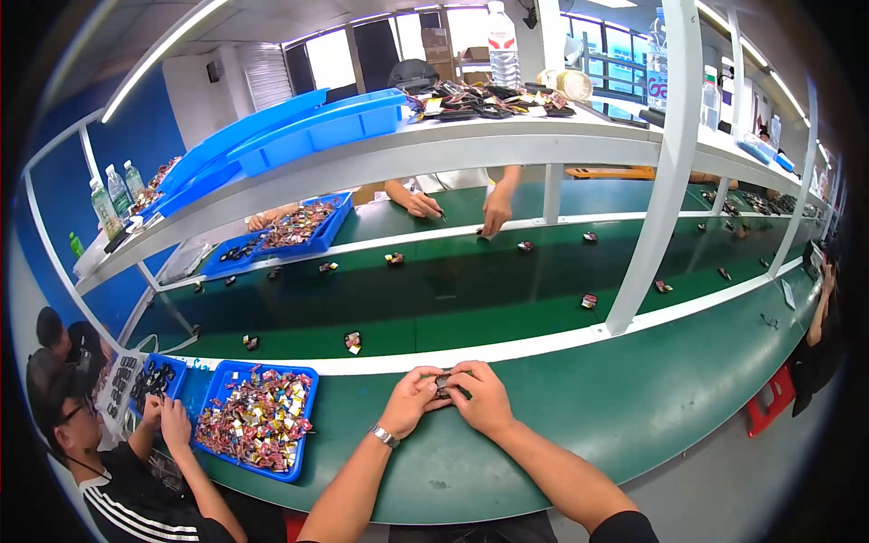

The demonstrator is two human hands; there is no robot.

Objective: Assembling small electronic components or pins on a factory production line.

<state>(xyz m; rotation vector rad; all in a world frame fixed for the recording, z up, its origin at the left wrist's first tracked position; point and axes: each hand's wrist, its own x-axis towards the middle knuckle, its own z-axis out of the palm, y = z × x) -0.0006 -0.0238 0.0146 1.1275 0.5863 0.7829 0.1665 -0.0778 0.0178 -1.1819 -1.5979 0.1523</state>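
Both hands meet over the green worktop (561,398), near the white rail. My left hand (409,404), with a metal watch on its wrist, pinches one side of a small dark piece (443,385). On the other side, the fingers of my right hand (483,398) close on the same piece. Fingers cover most of it, so its exact kind does not show. Left of my forearms sits a blue tray (310,407) heaped with small red, yellow, white and black parts.
Beyond the white rail (507,351), a dark green belt carries spaced small parts (352,341). A white post (654,190) rises at right, bearing a loaded shelf. A co-worker (72,425) sits close at left beside another blue tray (186,366); another person's hands (496,213) work across the belt.
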